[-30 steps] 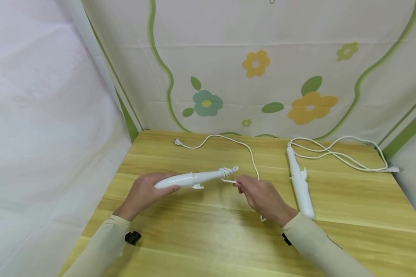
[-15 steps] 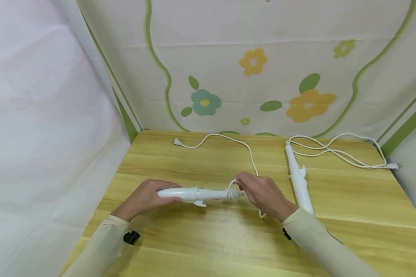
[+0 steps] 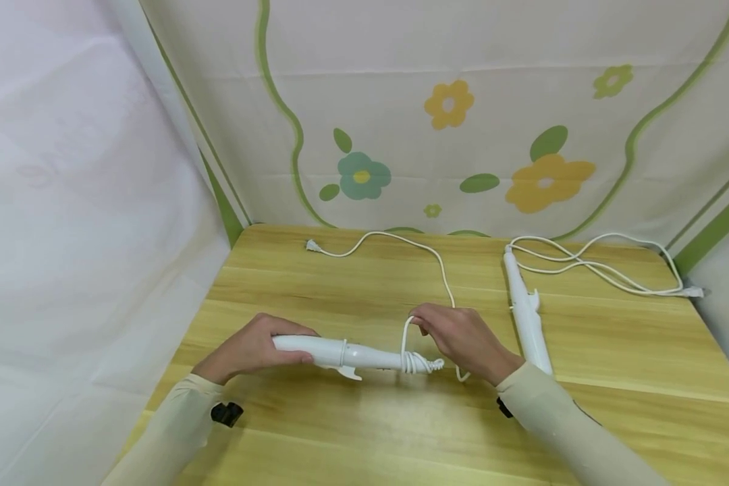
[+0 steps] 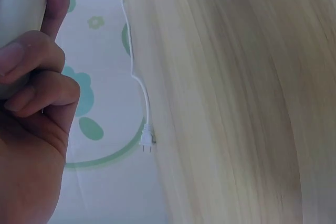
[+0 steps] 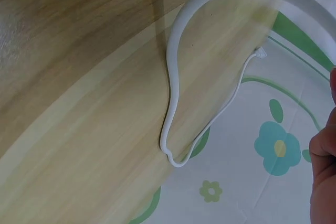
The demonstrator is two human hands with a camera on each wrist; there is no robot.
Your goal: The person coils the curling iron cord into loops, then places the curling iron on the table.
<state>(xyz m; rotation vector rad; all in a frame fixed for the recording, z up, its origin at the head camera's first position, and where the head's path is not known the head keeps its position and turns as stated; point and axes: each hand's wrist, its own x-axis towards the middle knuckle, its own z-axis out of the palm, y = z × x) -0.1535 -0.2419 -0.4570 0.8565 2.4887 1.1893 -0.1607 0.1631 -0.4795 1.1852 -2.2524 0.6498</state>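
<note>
White plastic fills the left hand (image 3: 258,349), its thumb and fingers curled round the thick end of a wand (image 3: 370,356). The right hand (image 3: 458,341) pinches the cord (image 3: 412,364) between thumb and fingertips, raising a short length of it above the coils wound on the wand's narrow end. The wand lies crosswise between the hands, over the middle of the desk (image 3: 352,439), its narrow end slightly nearer the person; whether it touches the wood, I cannot tell. A small lever (image 3: 347,372) juts from its near side.

Past the right hand, the cord bends on the wood, then runs away to a plug (image 3: 312,246) near the far edge, toward the left corner. A second wand (image 3: 527,317) lies beyond the right wrist, its thick end partly behind the forearm; its looped lead (image 3: 646,291) reaches the right edge, where its plug sits.

Wide wood stretches left of the second wand and in front of the held one, giving both wrists room to turn. A flowered cloth (image 3: 401,128) rises along the far edge, and a white sheet (image 3: 85,256) hangs by the left edge.
</note>
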